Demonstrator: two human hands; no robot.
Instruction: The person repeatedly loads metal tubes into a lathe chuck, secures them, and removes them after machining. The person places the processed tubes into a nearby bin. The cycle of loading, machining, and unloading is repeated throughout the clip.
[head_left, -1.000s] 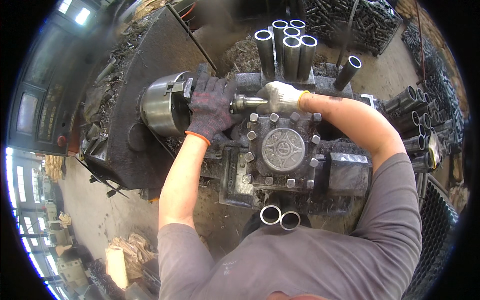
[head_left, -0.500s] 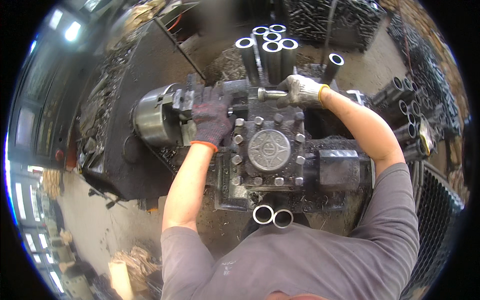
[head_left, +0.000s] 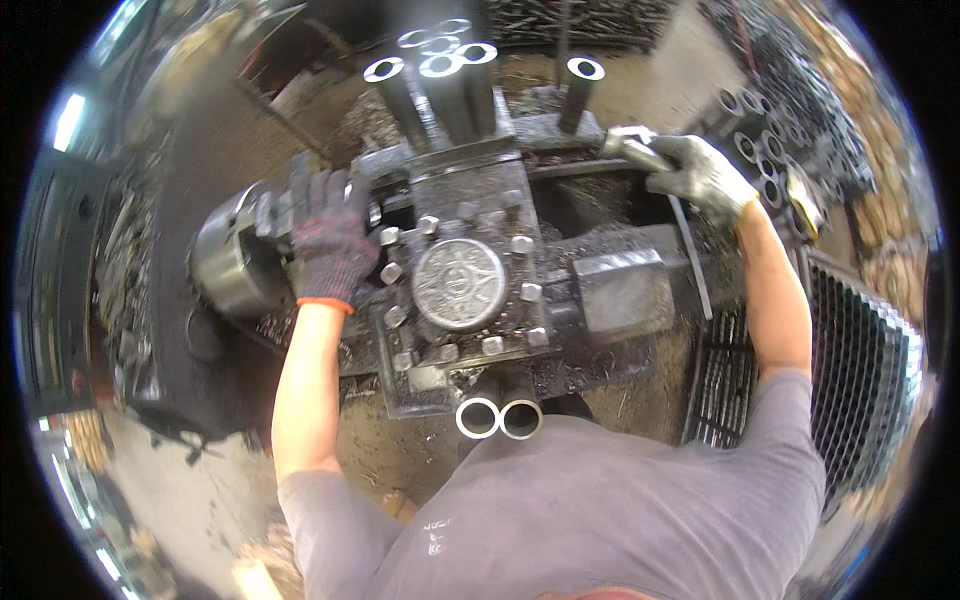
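My left hand, in a dark knitted glove with an orange cuff, lies over the front of the lathe chuck. Its fingers are stretched and a little apart. A shiny round metal end shows beside it; what lies under the palm is hidden. Farther right, my right hand, in a whitish glove, is closed round a short steel rod. That rod is beside a shiny metal piece on the far side of the machine. Between my hands stands the square tool post with several square-headed bolts.
Several steel tubes stand upright behind the tool post, with a single tube to their right. Two tubes stand at my waist. More tubes are piled at right. A thin bar slants below my right hand.
My right hand has moved right with the rod, from behind the tool post to the shiny metal piece. My left hand stays at the chuck. The whole view has shifted.
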